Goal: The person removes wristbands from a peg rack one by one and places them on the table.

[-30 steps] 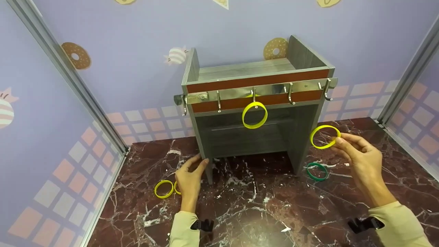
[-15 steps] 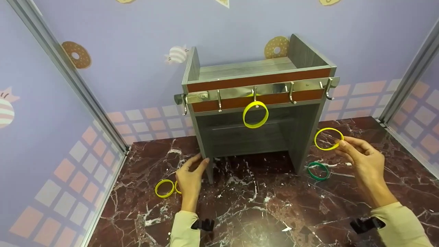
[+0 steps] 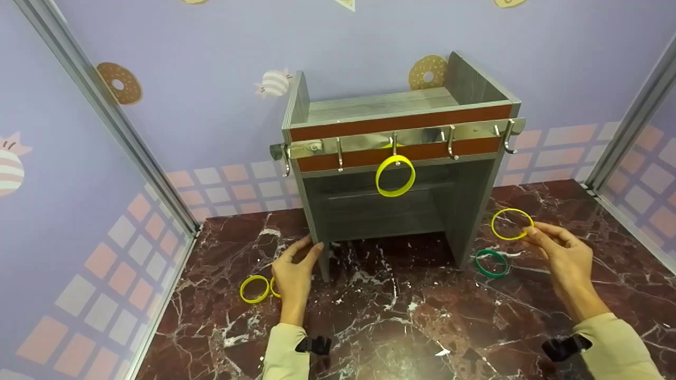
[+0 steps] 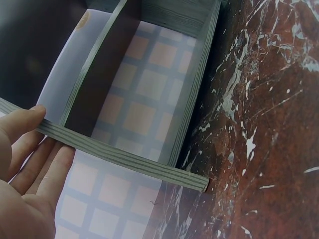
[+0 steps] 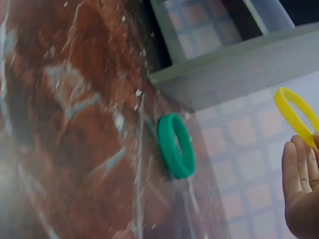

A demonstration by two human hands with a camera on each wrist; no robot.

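Observation:
My right hand (image 3: pixel 567 258) pinches a yellow silicone wristband (image 3: pixel 511 238) between thumb and fingers, in the air right of the grey wooden shelf (image 3: pixel 473 211). My left hand (image 3: pixel 293 277) holds the shelf's left side panel low down. In the left wrist view, its thumb (image 4: pixel 32 117) lies on one side of the panel edge (image 4: pixel 124 158) and the fingers on the other. Another yellow wristband (image 3: pixel 395 192) hangs from the middle hook of the metal hook rail (image 3: pixel 369 141). A green wristband (image 3: pixel 491 274) lies on the table below my right hand.
Beside my left hand, a yellow wristband (image 3: pixel 254 301) lies on the dark red marbled table (image 3: pixel 369 327). A further yellow band (image 3: pixel 274 287) is partly hidden by that hand. Patterned walls (image 3: pixel 200 79) enclose the back and both sides.
My right hand has moved down and slightly right with the yellow wristband, which has tilted flatter in the head view. My left hand keeps its hold on the shelf panel.

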